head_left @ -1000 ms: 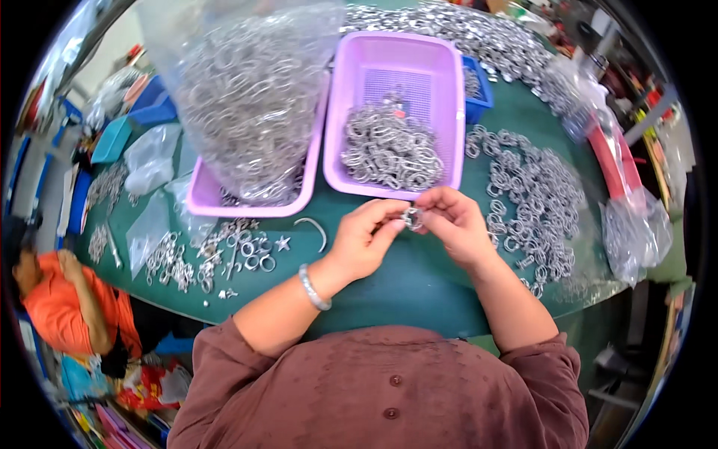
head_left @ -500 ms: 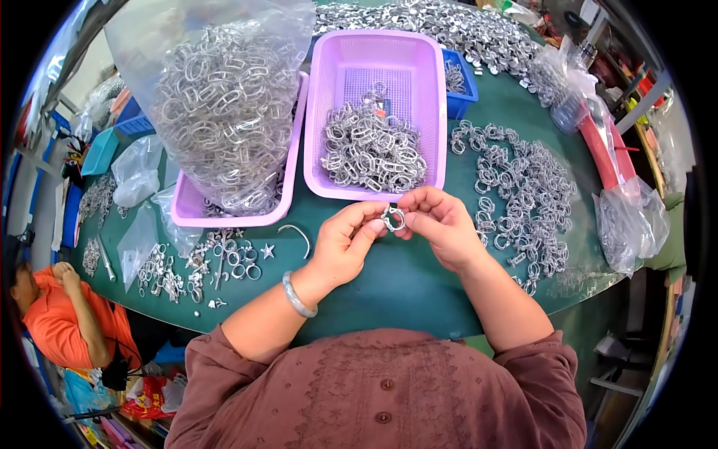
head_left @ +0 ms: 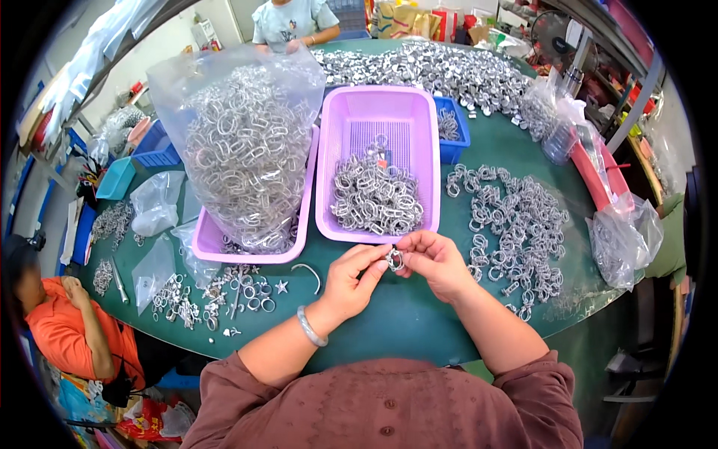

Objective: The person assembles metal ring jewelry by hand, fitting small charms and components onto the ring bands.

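Note:
Between my two hands is a small silver metal ring point(head_left: 395, 260), held over the near edge of the table. My left hand point(head_left: 354, 275) is closed, its thumb and forefinger pinching the ring's left side. From the right, my right hand point(head_left: 436, 263) is closed on the same ring with thumb and fingertips, which cover part of it. Just beyond my hands stands a purple plastic basket point(head_left: 324, 165), partly filled with silver metal rings point(head_left: 378, 196). To the right, many similar rings point(head_left: 516, 224) lie spread on the green table.
A large clear bag of rings point(head_left: 247, 150) fills another purple basket point(head_left: 247, 258) at left. Loose rings and star pieces point(head_left: 224, 295) lie nearer me. Silver parts point(head_left: 434, 71) cover the far side. A blue bin point(head_left: 452, 153) stands behind. People are at left point(head_left: 78, 329) and far side point(head_left: 292, 22).
The view has tilted up, so the table sits lower and a person at the far side shows. Both hands still hold the ring, which appears turned slightly.

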A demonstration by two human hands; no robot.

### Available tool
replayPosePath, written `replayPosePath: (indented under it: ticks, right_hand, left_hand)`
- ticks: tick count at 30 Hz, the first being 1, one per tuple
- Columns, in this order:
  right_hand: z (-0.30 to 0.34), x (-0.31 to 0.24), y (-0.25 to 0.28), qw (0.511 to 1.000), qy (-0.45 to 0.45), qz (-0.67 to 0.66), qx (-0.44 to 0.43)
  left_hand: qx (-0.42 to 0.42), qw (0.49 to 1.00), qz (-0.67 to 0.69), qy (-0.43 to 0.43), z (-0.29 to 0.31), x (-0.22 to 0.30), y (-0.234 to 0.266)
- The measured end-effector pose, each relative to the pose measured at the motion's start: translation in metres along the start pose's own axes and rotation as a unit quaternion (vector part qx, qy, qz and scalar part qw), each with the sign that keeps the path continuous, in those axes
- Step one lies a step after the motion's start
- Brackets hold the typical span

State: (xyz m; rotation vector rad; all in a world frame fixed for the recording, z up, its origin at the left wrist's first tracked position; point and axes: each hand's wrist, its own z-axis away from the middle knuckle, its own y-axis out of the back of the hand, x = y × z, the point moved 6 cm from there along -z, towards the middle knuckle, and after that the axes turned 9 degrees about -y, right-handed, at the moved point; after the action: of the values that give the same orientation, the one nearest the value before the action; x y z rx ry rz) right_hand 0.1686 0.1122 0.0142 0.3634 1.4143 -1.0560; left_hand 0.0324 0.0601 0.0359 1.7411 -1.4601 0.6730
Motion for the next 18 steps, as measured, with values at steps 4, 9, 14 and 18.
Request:
replayPosePath:
  ticks: [4,9,14,18]
  right_hand:
    - [-0.0024,-0.0004,-0.0030,1.000,-0.001,0.006,-0.006]
    - [-0.0031,-0.0017,-0.0028,1.000,0.020,0.013,-0.016]
    - [-0.0052,-0.0023,-0.0028,0.999,0.023,0.020,-0.025]
    - [-0.0027,0.0019,-0.0030,1.000,0.009,0.025,-0.012]
  left_hand:
    - [-0.001,1.000,-0.003,-0.001,0.0001,0.0038,-0.0003]
    - [0.001,1.000,0.023,0.006,-0.0027,0.0041,0.0000]
    - [-0.012,0.999,0.021,0.022,-0.0030,0.0027,-0.0008]
    - [-0.007,0.998,0.046,0.038,0.0037,-0.0028,-0.0028]
